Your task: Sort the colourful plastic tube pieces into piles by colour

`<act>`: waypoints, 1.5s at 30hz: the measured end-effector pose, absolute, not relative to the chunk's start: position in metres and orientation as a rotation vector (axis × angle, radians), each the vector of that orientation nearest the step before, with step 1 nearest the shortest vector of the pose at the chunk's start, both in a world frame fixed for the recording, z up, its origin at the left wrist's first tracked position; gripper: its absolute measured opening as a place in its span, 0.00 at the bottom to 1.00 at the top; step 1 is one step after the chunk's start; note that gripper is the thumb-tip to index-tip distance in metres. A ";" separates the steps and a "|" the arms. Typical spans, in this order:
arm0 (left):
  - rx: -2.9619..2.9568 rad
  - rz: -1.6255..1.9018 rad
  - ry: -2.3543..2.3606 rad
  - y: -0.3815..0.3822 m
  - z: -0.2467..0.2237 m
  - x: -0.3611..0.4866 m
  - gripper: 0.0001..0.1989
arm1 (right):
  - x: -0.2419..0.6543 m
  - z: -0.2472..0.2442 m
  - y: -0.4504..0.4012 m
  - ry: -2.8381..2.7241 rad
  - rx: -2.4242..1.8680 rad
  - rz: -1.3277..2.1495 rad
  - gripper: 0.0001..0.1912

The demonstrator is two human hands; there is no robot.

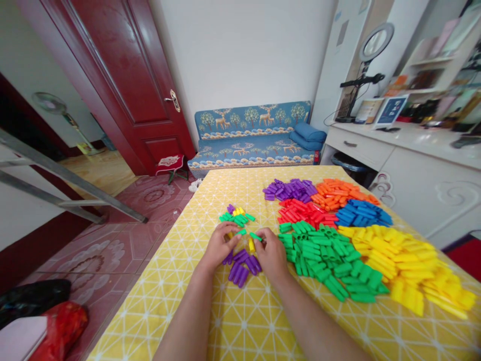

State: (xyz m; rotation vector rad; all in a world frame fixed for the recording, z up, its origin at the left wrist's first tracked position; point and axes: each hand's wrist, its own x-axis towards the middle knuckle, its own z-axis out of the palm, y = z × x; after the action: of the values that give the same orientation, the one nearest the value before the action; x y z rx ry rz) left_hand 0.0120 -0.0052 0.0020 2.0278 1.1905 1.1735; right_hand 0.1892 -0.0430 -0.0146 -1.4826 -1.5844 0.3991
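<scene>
My left hand is closed, thumb and fingers pinching a small green plastic tube. Just to its right, my right hand grips another green plastic tube at its fingertips. The two tubes are close but apart. A yellow tube lies by the right fingertips. Nearer me, several purple tubes lie between the wrists, some partly hidden by the left hand. Beyond the hands is a small mixed group with green tubes, yellow tubes and purple tubes.
Right of my hands lie sorted heaps: green, yellow, red, blue, orange and purple. They rest on a yellow patterned tablecloth. A blue sofa stands behind the table, a white dresser at right.
</scene>
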 end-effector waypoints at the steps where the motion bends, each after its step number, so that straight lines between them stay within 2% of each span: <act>1: 2.000 1.204 1.177 -0.006 0.004 0.013 0.07 | 0.189 -0.016 -0.043 -1.550 -1.449 0.427 0.08; 7: 1.961 1.269 1.123 -0.011 0.014 0.021 0.08 | 0.185 -0.017 -0.044 -1.546 -1.227 0.501 0.22; 10: 2.034 1.226 1.100 -0.013 0.015 0.025 0.09 | 0.185 -0.015 -0.046 -1.582 -1.157 0.561 0.25; 17: 2.136 1.149 1.073 -0.014 0.014 0.029 0.09 | 0.185 -0.012 -0.046 -1.582 -1.091 0.482 0.16; 23: 2.089 1.130 1.050 -0.017 0.017 0.031 0.12 | 0.184 -0.011 -0.048 -1.520 -1.071 0.553 0.10; 33: 2.153 1.039 1.080 -0.018 0.018 0.031 0.17 | 0.187 -0.003 -0.050 -1.489 -1.068 0.427 0.10; 45: 2.179 0.986 1.099 -0.018 0.018 0.031 0.15 | 0.189 -0.001 -0.052 -1.513 -1.072 0.416 0.10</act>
State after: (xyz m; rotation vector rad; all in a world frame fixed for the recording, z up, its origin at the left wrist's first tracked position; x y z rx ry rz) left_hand 0.0310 -0.0184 0.0180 2.1791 1.0992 0.9863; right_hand 0.1891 -0.0519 -0.0011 -1.0720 -1.5135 0.4159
